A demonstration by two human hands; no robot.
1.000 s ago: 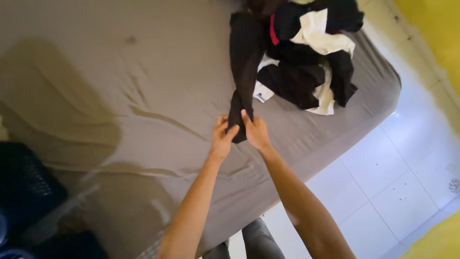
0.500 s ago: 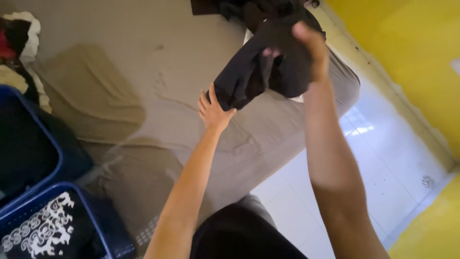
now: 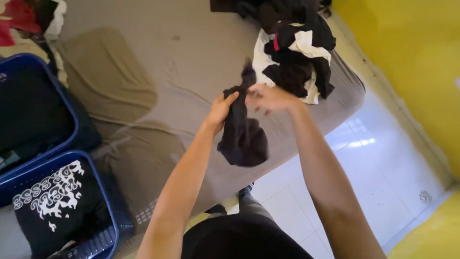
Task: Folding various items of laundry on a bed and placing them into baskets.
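Head camera looks down on a big bed point(image 3: 143, 72) with a brown-grey sheet, which fills most of the view from 9 o'clock to 1 o'clock. White floor tiles point(image 3: 383, 182) lie at 4 o'clock, and a yellow wall point(image 3: 412, 57) runs along 2 o'clock. Two blue baskets sit at the left. The upper basket point(image 3: 72, 120) at 9 o'clock looks dark inside. The lower basket point(image 3: 108, 201) at 8 o'clock holds a black shirt with a white print point(image 3: 48, 196). A pile of black and white clothes point(image 3: 297, 57) lies on the bed at 1 o'clock, near the corner. More clothes, some red point(image 3: 19, 19), show at 11 o'clock.

A small black cloth point(image 3: 242, 139) hangs in the air near the middle, just over the edge of the bed. It is bunched up and droops down. The left hand point(image 3: 221, 108) has its grip closed tight on the top of the black cloth. The right hand point(image 3: 268, 96) is just beside it at the top of the cloth; its picture is blurred, so I cannot tell if its grip is open or closed.
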